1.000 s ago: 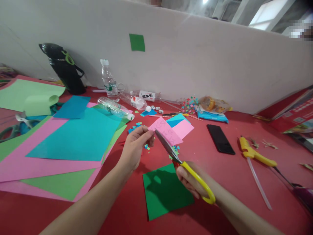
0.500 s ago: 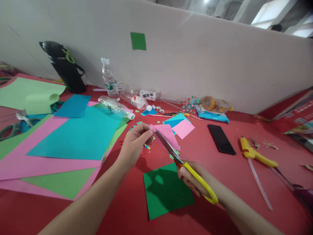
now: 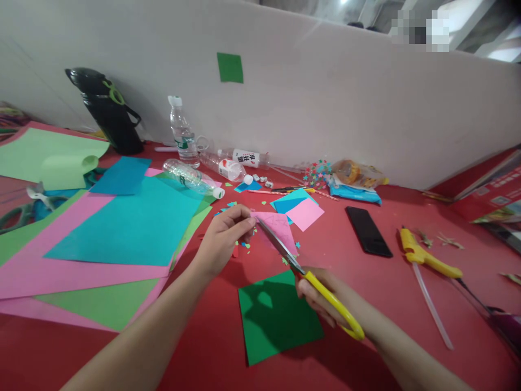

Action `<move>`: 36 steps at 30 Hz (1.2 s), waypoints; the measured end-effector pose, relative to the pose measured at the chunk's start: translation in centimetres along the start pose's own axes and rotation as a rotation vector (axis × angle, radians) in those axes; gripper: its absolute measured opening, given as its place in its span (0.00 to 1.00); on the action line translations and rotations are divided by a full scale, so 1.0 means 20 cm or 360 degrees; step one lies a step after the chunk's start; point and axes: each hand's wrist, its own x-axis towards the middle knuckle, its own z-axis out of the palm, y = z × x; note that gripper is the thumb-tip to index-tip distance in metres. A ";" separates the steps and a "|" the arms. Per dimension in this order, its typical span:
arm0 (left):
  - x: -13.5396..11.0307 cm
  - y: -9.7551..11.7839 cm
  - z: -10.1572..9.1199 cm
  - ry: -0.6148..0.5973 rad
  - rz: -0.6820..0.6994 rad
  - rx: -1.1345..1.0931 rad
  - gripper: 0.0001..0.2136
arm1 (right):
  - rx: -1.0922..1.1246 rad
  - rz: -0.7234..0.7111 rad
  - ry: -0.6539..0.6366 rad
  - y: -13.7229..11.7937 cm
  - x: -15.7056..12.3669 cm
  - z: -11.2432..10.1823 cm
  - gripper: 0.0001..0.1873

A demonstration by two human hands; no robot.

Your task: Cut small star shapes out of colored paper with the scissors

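My left hand [image 3: 223, 239] pinches the corner of a small pink paper piece [image 3: 280, 229] with pencil lines on it, held just above the red table [image 3: 366, 282]. My right hand [image 3: 321, 300] grips yellow-handled scissors [image 3: 313, 282], whose blades reach up to the pink piece near my left fingertips. A dark green paper square [image 3: 277, 317] lies flat under my right hand. Tiny coloured paper scraps [image 3: 244, 244] are scattered below the pink piece.
Large sheets of blue, pink and green paper [image 3: 122, 228] cover the left. Water bottles [image 3: 183, 133], a black flask [image 3: 108, 111], a phone [image 3: 368, 231], a yellow glue gun [image 3: 427, 258] and a snack bag [image 3: 356, 179] lie along the white wall. Another pair of scissors [image 3: 24, 209] sits far left.
The pink piece has been turned and lowered between my hands, and the scissors have shifted slightly along it. Both arms stay in nearly the same place.
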 end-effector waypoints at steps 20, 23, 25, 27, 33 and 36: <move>0.01 0.01 -0.03 -0.0021 -0.0037 0.0039 0.07 | -0.0051 0.0064 -0.0064 -0.03 0.01 -0.01 0.25; 0.00 0.00 -0.03 0.0010 -0.0056 0.0043 0.08 | -0.0040 0.0082 -0.0042 -0.05 0.01 -0.01 0.25; 0.00 0.00 -0.02 0.0042 -0.0077 0.0010 0.08 | -0.0032 0.0153 -0.0014 -0.05 0.01 0.00 0.23; 0.00 -0.01 -0.01 0.0064 -0.0092 -0.0045 0.08 | -0.0026 0.0204 0.0007 -0.05 0.01 0.01 0.22; -0.01 0.00 0.02 0.0110 -0.0076 -0.0119 0.07 | 0.0097 0.0138 -0.0040 0.01 0.04 0.00 0.19; -0.01 0.00 0.02 0.0135 -0.0020 -0.0047 0.07 | 0.0212 0.0139 -0.0129 0.02 0.04 -0.01 0.20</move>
